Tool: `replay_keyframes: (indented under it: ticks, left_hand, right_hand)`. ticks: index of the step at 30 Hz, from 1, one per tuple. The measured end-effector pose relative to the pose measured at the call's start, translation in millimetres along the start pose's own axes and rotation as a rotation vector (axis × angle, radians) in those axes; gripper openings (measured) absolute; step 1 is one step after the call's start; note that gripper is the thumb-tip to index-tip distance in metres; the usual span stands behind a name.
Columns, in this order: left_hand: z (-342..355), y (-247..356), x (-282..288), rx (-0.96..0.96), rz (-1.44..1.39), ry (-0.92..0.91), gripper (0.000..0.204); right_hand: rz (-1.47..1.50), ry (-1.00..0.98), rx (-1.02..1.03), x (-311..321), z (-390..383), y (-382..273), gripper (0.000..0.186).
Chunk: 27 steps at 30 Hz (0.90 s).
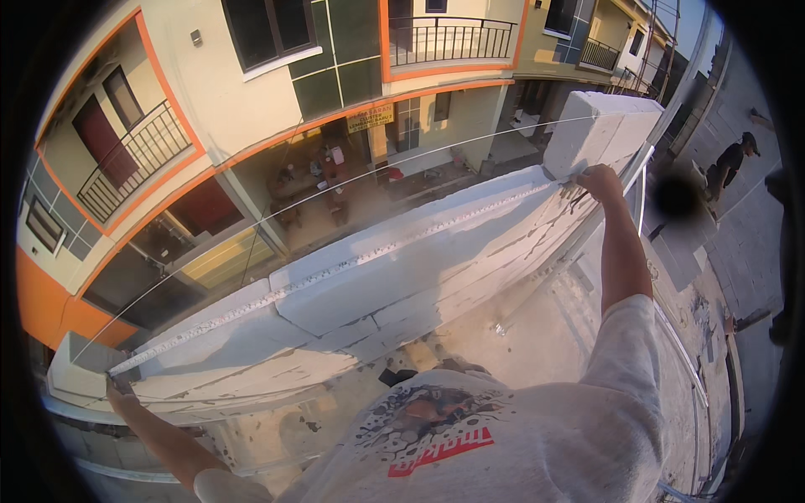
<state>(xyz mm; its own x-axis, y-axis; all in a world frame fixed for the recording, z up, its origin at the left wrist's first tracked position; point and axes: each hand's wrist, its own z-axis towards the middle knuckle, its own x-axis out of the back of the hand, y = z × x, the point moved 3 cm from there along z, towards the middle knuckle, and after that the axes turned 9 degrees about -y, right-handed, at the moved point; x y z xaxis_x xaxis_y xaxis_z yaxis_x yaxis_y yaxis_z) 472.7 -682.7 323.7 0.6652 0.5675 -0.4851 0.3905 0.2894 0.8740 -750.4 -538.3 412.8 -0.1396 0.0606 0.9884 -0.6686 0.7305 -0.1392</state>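
A white measuring tape [335, 273] is stretched along the top of a pale block wall [377, 314]. My left hand [122, 396] grips the tape's left end, close against a block [77, 369] that stands higher at that end of the wall. At the far right my right hand [599, 182] is closed on the tape's other end, just below a taller pair of white blocks [602, 126]. The fingers of both hands are partly hidden, and the tape's case cannot be made out. Both arms are spread wide.
A thin string [352, 176] runs above the wall between the end blocks. Beyond and below stand houses with balconies [453, 40] and orange trim. Metal poles [644, 201] rise at the right. Farther right, a person in dark clothes [728, 166] stands near grey block walling.
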Motion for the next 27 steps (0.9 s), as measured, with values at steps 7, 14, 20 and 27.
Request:
replay_keyframes:
  ticks: [7,14,20,27]
  left_hand:
    - [-86,8,-52,-0.111,0.021,0.212,0.019]
    - [-113,4,-57,0.006,0.132,0.291,0.014]
    - [-101,-6,-44,0.078,0.258,0.305,0.012]
    - [-106,-12,-46,0.052,0.234,0.316,0.015]
  right_hand:
    - [-0.04,0.103,0.412,-8,33,16,0.034]
    - [-0.098,0.077,0.402,-16,59,40,0.038]
    - [-0.064,0.14,0.37,-24,57,43,0.037]
    - [0.003,0.051,0.307,-31,58,51,0.036]
